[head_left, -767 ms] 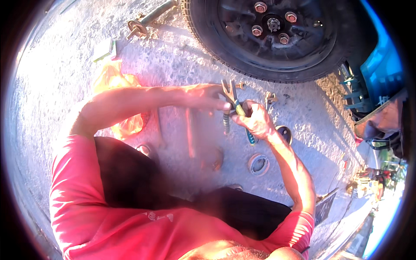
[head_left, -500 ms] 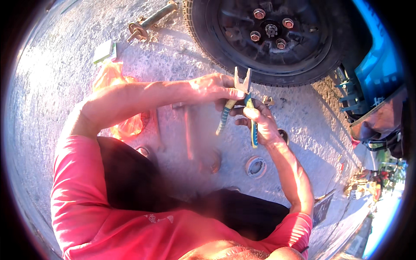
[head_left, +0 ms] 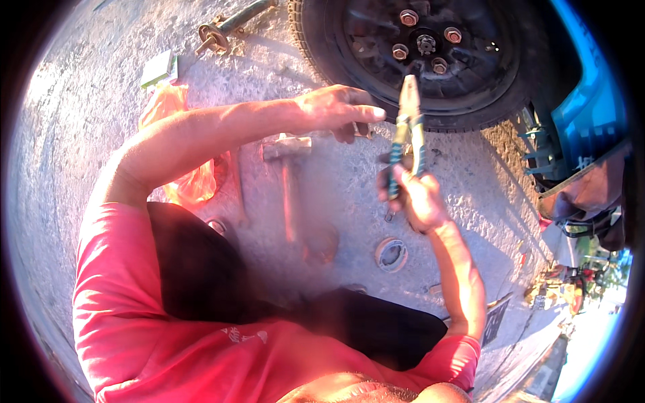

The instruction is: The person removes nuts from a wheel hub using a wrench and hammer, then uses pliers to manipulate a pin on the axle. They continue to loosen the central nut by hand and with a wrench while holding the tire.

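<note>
The left hand [head_left: 336,109] extends rightward, loosely bent; the right hand [head_left: 419,199] curls in a grip.

A pale print [head_left: 244,335] is sitting on the red shirt [head_left: 195,363] and faint marks [head_left: 586,161] are showing on the blue bodywork [head_left: 591,131] (neither reading clearly).

Matt rubber on the wheel's [head_left: 437,54] tyre [head_left: 463,118], dark metal inside; in front of the wheel, pliers [head_left: 407,122] flash bare metal above plastic-looking grips; left of it, crinkled thin plastic bag [head_left: 193,185], rough stony ground [head_left: 87,127]; right, glossy blue panel [head_left: 594,117]!
</note>
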`<state>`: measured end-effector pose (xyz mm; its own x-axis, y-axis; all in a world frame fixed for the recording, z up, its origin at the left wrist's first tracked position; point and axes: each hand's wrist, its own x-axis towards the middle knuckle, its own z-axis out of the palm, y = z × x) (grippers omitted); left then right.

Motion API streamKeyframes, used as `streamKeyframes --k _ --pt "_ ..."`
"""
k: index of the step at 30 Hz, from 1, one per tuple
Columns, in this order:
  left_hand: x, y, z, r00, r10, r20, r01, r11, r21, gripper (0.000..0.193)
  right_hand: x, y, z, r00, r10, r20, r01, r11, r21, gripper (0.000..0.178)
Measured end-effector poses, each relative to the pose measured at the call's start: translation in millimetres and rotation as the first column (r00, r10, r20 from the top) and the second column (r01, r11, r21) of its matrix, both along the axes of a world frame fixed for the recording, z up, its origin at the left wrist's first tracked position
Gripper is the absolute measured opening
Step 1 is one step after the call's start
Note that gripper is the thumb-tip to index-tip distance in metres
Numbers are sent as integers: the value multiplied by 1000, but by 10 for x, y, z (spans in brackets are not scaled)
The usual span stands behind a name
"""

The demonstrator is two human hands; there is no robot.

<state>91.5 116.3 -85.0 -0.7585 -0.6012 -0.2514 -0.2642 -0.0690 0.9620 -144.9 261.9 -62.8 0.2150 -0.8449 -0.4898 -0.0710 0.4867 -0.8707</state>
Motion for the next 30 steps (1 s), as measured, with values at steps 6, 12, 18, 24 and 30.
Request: streamKeyframes --k 6,12,18,24,30 --pt "314 -24 -470 987 78 137 -87 994 59 43 -717 -504 400 773 -115 -623 -9 981 -193 30" --pt "496 70 -681 978 51 204 -75 991 108 43 -749 -473 699 959 -115 -257 76 985 -157 57" --pt "551 93 -745 984 40 172 -52 996 68 42 -735 -606 654 432 -399 -809 -376 735 -564 63" --pt "590 102 -783 988 26 153 -36 997 65 41 -659 -712 718 219 -550 -806 -514 637 -575 82" --pt "633 112 -783 986 24 164 -35 997 65 42 -616 -778 741 122 -597 -793 -556 621 -553 86"
